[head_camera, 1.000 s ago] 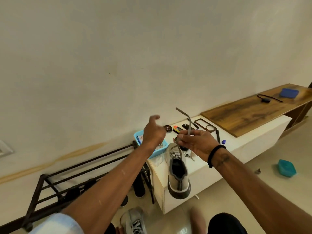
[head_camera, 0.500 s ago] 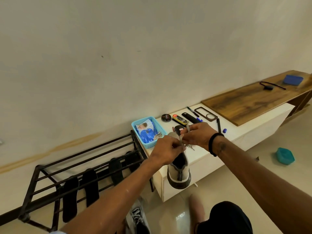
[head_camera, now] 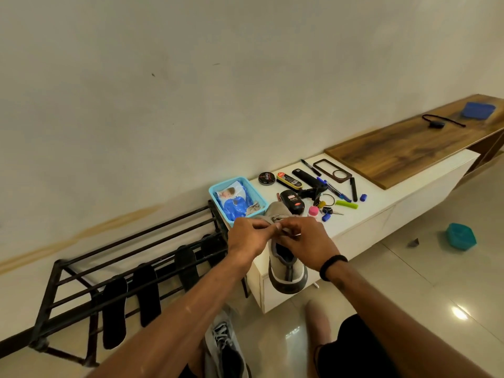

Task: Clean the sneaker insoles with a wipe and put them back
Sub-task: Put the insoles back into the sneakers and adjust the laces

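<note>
Bench: You work at a low white bench (head_camera: 376,214) set against a plain off-white wall (head_camera: 191,77); a dark wood-grain board (head_camera: 409,151) overlaps its far right end.
Floor: Glossy pale tiles (head_camera: 436,282) catch a ceiling light; a teal lidded box (head_camera: 461,237) sits well apart from the bench.
Sneaker: The grey sneaker (head_camera: 286,266) lies on the bench's front left corner, heel hanging past the edge toward you.
Left hand: Your left hand (head_camera: 249,236) has fingers curled, pinching something at the sneaker's tongue; what exactly it pinches cannot be made out.
Right hand: Your right hand (head_camera: 305,240), black band at the wrist, is curled in against the left, fingertips pinching at the same spot.
Insoles: Four black insoles (head_camera: 114,312) hang through the bars of the black metal shoe rack (head_camera: 68,268) left of the bench.
Wipes: A blue-and-white wipe pack (head_camera: 231,203) lies in the light-blue basket (head_camera: 215,190) just behind your hands.
Writing: "Cherry" reads on the round polish tin (head_camera: 266,178) and on the black polish bottle (head_camera: 292,201).
Second sneaker: Another grey sneaker (head_camera: 223,347) stands on the floor beneath your left arm.
</note>
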